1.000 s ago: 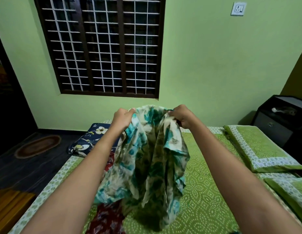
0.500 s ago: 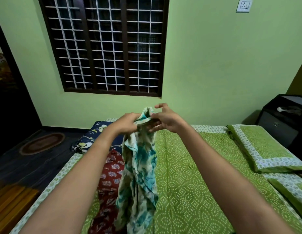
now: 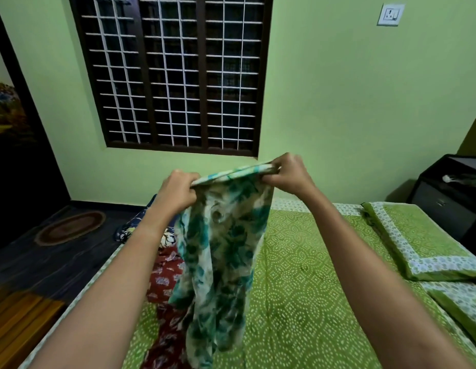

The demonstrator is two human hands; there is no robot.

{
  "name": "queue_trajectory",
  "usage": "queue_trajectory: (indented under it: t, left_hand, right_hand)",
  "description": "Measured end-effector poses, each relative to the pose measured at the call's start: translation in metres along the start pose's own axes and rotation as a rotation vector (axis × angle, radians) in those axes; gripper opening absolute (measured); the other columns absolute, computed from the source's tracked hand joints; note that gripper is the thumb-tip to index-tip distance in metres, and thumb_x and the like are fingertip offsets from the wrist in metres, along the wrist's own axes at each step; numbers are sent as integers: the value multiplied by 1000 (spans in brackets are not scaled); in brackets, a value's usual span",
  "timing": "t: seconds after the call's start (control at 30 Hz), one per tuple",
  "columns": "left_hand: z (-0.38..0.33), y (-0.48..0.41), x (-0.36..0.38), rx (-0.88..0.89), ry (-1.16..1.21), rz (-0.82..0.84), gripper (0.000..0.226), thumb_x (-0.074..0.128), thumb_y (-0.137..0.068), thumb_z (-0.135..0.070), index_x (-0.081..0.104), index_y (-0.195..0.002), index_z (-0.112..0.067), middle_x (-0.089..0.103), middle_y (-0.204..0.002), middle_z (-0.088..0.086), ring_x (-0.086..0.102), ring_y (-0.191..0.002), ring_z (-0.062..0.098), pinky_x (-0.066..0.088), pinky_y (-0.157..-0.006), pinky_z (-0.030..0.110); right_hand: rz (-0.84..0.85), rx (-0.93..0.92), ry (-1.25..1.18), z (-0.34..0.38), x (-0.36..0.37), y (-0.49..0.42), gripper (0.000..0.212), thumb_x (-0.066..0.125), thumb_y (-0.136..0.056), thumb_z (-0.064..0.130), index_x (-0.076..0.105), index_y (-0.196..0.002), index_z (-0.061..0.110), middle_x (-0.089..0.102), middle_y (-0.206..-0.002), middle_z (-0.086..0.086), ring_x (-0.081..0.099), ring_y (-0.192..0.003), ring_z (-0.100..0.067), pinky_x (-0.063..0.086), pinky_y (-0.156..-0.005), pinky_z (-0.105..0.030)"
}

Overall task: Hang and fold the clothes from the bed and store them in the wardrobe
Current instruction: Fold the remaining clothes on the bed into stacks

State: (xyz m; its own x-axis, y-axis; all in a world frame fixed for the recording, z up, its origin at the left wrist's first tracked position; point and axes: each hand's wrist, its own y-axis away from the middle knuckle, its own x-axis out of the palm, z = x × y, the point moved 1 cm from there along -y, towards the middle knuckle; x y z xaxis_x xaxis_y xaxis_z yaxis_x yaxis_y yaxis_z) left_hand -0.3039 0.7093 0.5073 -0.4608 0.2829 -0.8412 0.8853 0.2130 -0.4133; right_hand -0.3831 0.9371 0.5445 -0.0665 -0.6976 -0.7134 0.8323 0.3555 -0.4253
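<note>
Left hand [image 3: 178,191] and right hand [image 3: 287,177] have parted, gripping the floral garment [image 3: 226,249] by its top, hem cut off

A home bedroom: green-sheeted bed [image 3: 311,262], pillows [image 3: 418,241], barred window [image 3: 173,73].

Soft, even indoor light fills the room, though it is fairly dim. The window [image 3: 175,75] shows black panes behind its white grille. Left of the window the doorway [image 3: 15,155] sinks into near black. Below the window the left hand [image 3: 178,190], right hand [image 3: 287,177] and floral cloth [image 3: 223,235] look slightly soft. The window's frame leans and bows — wide-angle distortion. Far right of it, a cabinet [image 3: 444,209] casts a faint wall shadow.
</note>
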Motion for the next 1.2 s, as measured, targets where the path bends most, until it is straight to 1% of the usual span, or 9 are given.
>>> queue_trajectory:
  t: [0.07, 0.17, 0.33, 0.43, 0.6, 0.73, 0.83, 0.93, 1.2]
  left_hand:
    - [-1, -4, -1, -5, 135, -173, 23, 43, -87, 4, 60, -99, -7, 52, -85, 9, 50, -82, 24, 38, -68, 31]
    - [-3, -3, 9, -82, 338, -218, 26, 34, -91, 7, 53, -107, 0, 52, -90, 9, 48, -84, 23, 38, -69, 31]
    - [-4, 8, 28, -23, 473, -142, 14, 36, -97, -2, 49, -98, -4, 49, -66, 4, 42, -52, 14, 33, -47, 21]
    - [-4, 1, 24, -12, 647, 28, 37, 49, -89, -20, 55, -120, 0, 62, -100, 16, 60, -85, 28, 46, -75, 33]
    - [-13, -1, 13, 69, 545, 169, 61, 71, -56, -70, 47, -112, -59, 57, -124, 6, 54, -111, 28, 49, -92, 49]
    - [-16, 1, 12, 94, 517, 135, 92, 74, -52, -57, 28, -131, -54, 43, -141, 14, 42, -127, 30, 37, -104, 47]
    - [-18, 3, 13, 125, 449, 142, 69, 76, -69, -36, 35, -124, -37, 49, -130, 18, 51, -113, 28, 44, -93, 40]
    - [-13, 0, 13, 148, 439, 182, 33, 73, -76, -21, 53, -102, -24, 57, -122, 6, 51, -114, 21, 40, -103, 44]
    - [-2, -1, 25, 56, 417, 367, 51, 80, -65, -26, 64, -112, -11, 55, -130, 4, 49, -119, 22, 42, -102, 41]
  right_hand:
    - [-221, -5, -272, 4, -5, 7, 10, 70, -72, 5, 72, -81, 7, 66, -72, -5, 56, -62, -11, 46, -52, -22]
    - [-106, -10, -343, -4, -4, 10, 28, 78, -67, 3, 57, -69, 21, 63, -72, 3, 56, -65, -7, 48, -57, -24]
    - [-154, 32, -326, -35, -16, 7, 32, 82, -67, 8, 52, -73, 18, 63, -83, -6, 59, -78, -17, 50, -60, -28]
    - [-164, 52, -389, -45, -27, 9, 31, 82, -66, 5, 53, -69, 17, 61, -75, -3, 57, -74, -15, 49, -58, -25]
    - [-129, 40, -501, -51, -33, 13, 28, 78, -72, 4, 53, -74, 16, 60, -78, -2, 57, -75, -11, 49, -56, -17]
    - [-136, 7, -548, -51, -32, 15, 28, 75, -74, 0, 52, -75, 16, 58, -77, 0, 56, -72, -9, 50, -59, -17]
    - [-135, -17, -546, -48, -33, 12, 26, 73, -75, -1, 52, -79, 12, 58, -77, 0, 56, -71, -9, 51, -59, -17]
    - [-120, -55, -534, -44, -33, 10, 27, 72, -76, -3, 52, -78, 13, 58, -77, 0, 56, -70, -8, 50, -59, -17]
    - [4, -124, -554, -37, -33, 11, 25, 69, -79, -2, 52, -76, 16, 59, -73, 0, 56, -61, 2, 47, -57, -14]
